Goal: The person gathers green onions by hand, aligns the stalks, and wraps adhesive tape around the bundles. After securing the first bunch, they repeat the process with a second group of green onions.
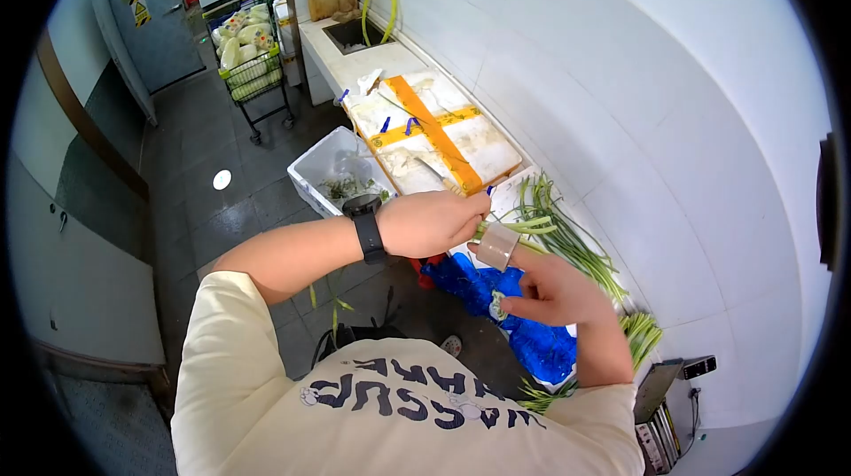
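My left hand (430, 223), with a black watch on its wrist, is closed around long green stalks (532, 227) that look like scallions. Their leafy ends (335, 302) hang below my left forearm. Close by on the right, a roll of clear tape (498, 245) sits over the forefinger of my right hand (560, 292), its thumb held apart below. The tape roll is right at the stalks beside my left fingers. Under my hands lies crumpled blue plastic (541, 347). More stalks (581, 250) lie in a pile along the wall.
A white foam box with orange tape (456, 132) lies on the counter. Beside it stands an open foam box (310, 170) with green scraps inside. A sink (350, 35) with a yellow hose, a loaded cart (248, 59) and a grey door (155, 19) are farther back.
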A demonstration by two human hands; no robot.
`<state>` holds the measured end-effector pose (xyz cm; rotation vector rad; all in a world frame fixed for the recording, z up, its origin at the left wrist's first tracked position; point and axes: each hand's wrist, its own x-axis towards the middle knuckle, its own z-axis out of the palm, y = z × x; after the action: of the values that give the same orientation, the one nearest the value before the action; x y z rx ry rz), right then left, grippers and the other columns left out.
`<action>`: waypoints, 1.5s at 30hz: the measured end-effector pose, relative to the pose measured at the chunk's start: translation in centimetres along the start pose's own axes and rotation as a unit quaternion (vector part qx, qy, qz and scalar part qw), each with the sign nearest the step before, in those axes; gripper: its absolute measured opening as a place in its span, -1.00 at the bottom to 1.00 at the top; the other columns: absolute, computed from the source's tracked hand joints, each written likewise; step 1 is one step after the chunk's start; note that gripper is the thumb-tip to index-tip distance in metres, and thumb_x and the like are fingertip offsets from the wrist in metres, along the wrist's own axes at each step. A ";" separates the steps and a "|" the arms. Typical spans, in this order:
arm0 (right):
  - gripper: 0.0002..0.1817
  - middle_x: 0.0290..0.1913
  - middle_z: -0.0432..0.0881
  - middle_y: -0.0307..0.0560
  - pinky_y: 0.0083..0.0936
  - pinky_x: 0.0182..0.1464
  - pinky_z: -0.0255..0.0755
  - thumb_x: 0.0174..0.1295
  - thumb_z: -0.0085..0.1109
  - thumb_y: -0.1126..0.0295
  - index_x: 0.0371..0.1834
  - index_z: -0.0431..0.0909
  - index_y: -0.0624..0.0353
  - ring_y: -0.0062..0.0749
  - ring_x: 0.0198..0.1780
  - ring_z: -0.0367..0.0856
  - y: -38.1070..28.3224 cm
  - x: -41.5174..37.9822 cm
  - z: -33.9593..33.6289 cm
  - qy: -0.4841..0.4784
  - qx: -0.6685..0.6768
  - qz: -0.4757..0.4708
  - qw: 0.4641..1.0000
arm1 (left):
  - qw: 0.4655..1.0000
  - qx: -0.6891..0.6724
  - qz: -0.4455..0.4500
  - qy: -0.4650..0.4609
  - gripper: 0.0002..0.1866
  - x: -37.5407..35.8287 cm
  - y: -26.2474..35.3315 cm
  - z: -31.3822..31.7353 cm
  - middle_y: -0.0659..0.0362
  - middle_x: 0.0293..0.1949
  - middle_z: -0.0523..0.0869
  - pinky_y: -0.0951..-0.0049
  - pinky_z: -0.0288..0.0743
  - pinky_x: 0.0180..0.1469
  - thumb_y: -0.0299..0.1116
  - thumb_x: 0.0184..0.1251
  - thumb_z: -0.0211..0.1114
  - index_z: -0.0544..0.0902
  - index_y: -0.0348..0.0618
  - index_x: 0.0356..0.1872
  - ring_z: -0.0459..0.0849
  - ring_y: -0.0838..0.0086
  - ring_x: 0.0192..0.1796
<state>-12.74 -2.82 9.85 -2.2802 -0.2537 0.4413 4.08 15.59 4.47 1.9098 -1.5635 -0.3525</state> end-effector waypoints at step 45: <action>-0.09 0.47 0.37 -0.21 -0.65 -0.11 0.40 0.05 -0.12 0.75 0.60 0.02 0.10 -0.68 0.00 0.54 4.2 3.3 -4.8 -0.019 0.159 -0.179 0.971 | 0.993 0.013 0.033 -0.112 -0.81 -0.6 3.0 0.3 -0.07 -0.41 0.63 0.05 0.46 -0.28 -0.23 0.56 -0.02 0.41 -0.11 -0.04 0.64 -0.06 -0.30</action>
<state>-7.67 -7.84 9.08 -1.8647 -0.5615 0.3104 1.42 15.74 5.95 1.8855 -1.7785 -0.5375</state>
